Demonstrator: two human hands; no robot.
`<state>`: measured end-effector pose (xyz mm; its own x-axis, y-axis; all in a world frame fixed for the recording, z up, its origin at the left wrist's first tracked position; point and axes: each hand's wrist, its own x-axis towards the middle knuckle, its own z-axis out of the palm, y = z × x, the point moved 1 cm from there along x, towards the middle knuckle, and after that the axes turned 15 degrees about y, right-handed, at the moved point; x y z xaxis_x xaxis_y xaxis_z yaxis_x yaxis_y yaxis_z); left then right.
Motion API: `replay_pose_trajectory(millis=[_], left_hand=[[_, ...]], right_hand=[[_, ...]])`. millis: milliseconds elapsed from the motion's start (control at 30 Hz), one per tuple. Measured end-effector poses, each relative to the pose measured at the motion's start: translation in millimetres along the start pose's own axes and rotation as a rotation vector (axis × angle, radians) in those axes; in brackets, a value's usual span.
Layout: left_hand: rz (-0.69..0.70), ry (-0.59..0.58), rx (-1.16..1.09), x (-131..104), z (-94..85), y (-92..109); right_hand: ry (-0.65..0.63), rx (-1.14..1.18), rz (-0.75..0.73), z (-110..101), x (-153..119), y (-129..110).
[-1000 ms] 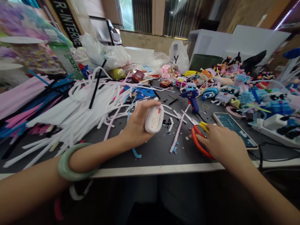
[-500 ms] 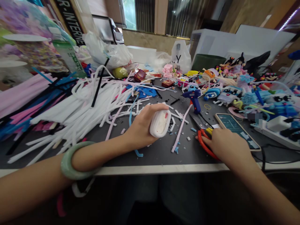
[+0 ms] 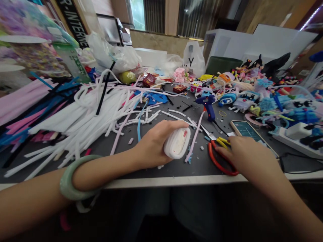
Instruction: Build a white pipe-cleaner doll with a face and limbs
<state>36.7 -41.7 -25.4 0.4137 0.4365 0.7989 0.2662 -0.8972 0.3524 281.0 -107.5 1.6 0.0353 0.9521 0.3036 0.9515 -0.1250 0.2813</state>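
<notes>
My left hand is closed around a white, rounded, hollow-looking piece with a cream inner face and a small red mark. Thumb and fingers grip its sides, and it is held above the front of the table. My right hand is curled at the red-handled scissors, its thumb against the red handle; the other fingers are mostly hidden. The scissor blades point away to the left. A yellow-handled tool lies against the scissors, beside that hand. A pale pink fuzzy strip lies between my hands.
White fuzzy strips are heaped on the left. A blue glue gun lies behind the scissors. To the right are a phone, a power strip and several small plush figures. The table's pale edge runs along the front.
My left hand has moved slightly right and down with the white piece. The red scissor handle has shifted a little toward me and shows more fully beside my right hand.
</notes>
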Motion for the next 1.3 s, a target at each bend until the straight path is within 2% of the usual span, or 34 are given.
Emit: replay_pose_trajectory(millis=[67, 133, 167, 200, 267, 367, 567, 767, 1033, 1300], left_hand=[[0.074, -0.005, 0.069, 1, -1.1, 2], [0.166, -0.002, 0.170, 1, -2.3, 4], [0.204, 0.004, 0.220, 1, -2.8, 5], [0.233, 0.010, 0.259, 1, -3.3, 6], [0.264, 0.025, 0.311, 0, -3.9, 8], [0.271, 0.036, 0.367, -2, -4.7, 12], [0.292, 0.024, 0.442, -5, -7.3, 17], [0.355, 0.037, 0.503, -4, -6.9, 19], [0.380, 0.015, 0.609, -6, -4.9, 22], [0.361, -0.016, 0.648, -6, -5.4, 19]], right_hand=[[0.239, 0.162, -0.034, -8, -4, -8], [0.550, 0.450, -0.162, -16, -9, -22], [0.657, 0.580, -0.215, -19, -11, -30], [0.747, 0.661, -0.258, -21, -13, -37], [0.834, 0.741, -0.340, -22, -16, -50], [0.849, 0.773, -0.366, -21, -16, -58], [0.856, 0.801, -0.320, -21, -15, -58], [0.748, 0.859, -0.231, -25, -12, -61], [0.801, 0.806, -0.159, -22, -11, -65], [0.826, 0.739, -0.190, -13, -9, -70]])
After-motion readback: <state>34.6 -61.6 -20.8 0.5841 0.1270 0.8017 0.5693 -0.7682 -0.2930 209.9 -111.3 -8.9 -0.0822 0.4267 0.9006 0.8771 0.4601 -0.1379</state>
